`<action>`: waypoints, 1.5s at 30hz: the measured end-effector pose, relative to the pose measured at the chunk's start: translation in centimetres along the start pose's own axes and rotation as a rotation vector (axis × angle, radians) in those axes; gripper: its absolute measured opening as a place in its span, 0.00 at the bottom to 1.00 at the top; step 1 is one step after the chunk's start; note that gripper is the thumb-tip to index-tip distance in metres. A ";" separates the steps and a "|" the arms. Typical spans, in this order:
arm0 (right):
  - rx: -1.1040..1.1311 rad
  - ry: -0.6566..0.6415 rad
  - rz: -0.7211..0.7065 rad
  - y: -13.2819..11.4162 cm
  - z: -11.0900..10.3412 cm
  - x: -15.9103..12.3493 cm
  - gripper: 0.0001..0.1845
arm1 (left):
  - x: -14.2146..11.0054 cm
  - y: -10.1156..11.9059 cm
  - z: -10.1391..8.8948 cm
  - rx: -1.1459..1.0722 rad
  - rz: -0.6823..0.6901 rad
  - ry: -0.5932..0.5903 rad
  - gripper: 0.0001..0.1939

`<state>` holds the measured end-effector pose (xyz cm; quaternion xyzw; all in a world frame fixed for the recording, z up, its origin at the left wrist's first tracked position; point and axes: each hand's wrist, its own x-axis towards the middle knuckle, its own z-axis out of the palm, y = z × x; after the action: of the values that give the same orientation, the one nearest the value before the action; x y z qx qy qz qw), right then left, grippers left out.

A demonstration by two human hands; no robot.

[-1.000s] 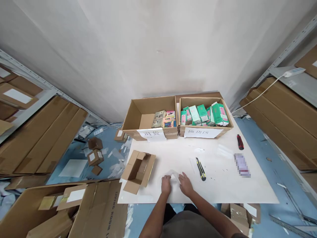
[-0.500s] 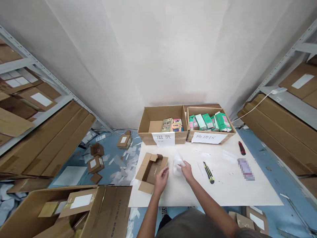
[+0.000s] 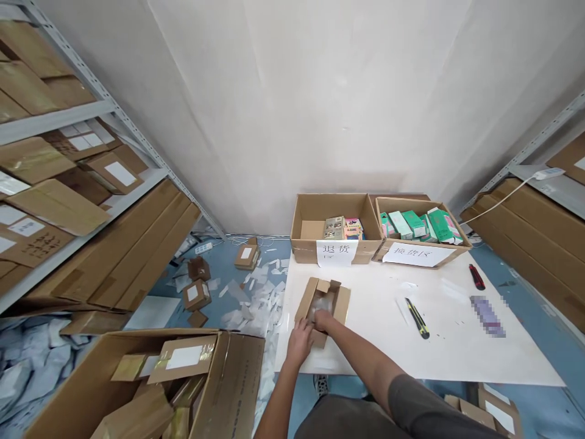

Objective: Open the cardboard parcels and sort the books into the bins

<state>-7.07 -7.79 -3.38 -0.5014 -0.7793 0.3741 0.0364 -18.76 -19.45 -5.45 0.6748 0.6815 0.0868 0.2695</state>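
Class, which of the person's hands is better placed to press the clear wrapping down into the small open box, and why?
Probably the right hand: it is over the small box's opening, touching the clear wrapping. The left hand rests at the box's near edge.

A small open box (image 3: 322, 302) of matt brown cardboard holds crinkled clear plastic film (image 3: 322, 302), resting on a smooth, matt white tabletop (image 3: 388, 341), beside a glossy yellow-black plastic cutter (image 3: 417, 317)
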 end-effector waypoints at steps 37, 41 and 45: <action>-0.021 0.764 -0.015 25.1 -15.5 -27.2 0.12 | 3.5 30.4 4.8 0.034 0.521 0.447 0.08; -0.034 0.868 0.189 34.9 -18.5 -37.6 0.14 | 4.2 42.3 12.1 0.046 0.732 0.299 0.08; -0.023 0.992 0.480 43.5 -19.6 -51.1 0.13 | 4.0 55.6 20.7 0.025 0.929 0.021 0.10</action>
<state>59.47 -28.91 0.02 -0.7815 -0.5365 0.0823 0.3075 40.01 -16.54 2.98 0.9108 0.3108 0.1971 0.1870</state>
